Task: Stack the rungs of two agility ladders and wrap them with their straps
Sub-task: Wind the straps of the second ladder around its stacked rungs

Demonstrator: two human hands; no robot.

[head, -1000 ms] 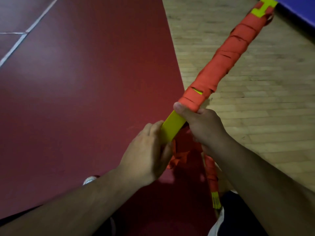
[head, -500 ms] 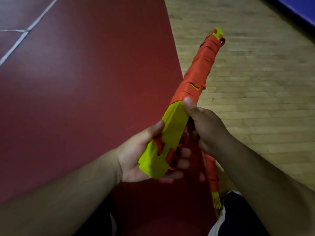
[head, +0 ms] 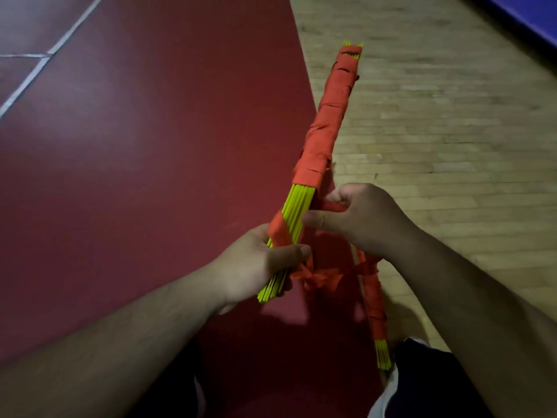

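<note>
Since half a second ago the held bundle of rungs [head: 297,206] has rolled from its flat yellow face onto its edge, so the thin rung edges now face up. The left hand [head: 262,263] has turned from cupping underneath to clamping from the side, and the right hand [head: 358,218] has left the bundle to draw the strap out to the right.

By my reading, the work is well past halfway. A second bundle [head: 373,300] lies near right under the right forearm. It is wound in orange along its visible length, with only its yellow tips bare. The held bundle points away toward the far right, over the seam between the red mat [head: 120,176] and the wooden floor [head: 452,146]. The orange strap [head: 324,128] covers it from the far tip to about its middle. One fresh diagonal turn crosses the bare yellow stretch just above the left hand. The near part is still to wrap, and a loose tangle of strap [head: 319,276] hangs below the hands.

The left hand is closed round the near end of the bundle, thumb across the top. The right hand pinches a taut stretch of strap just beside the bundle, its fingers curled over it.
</note>
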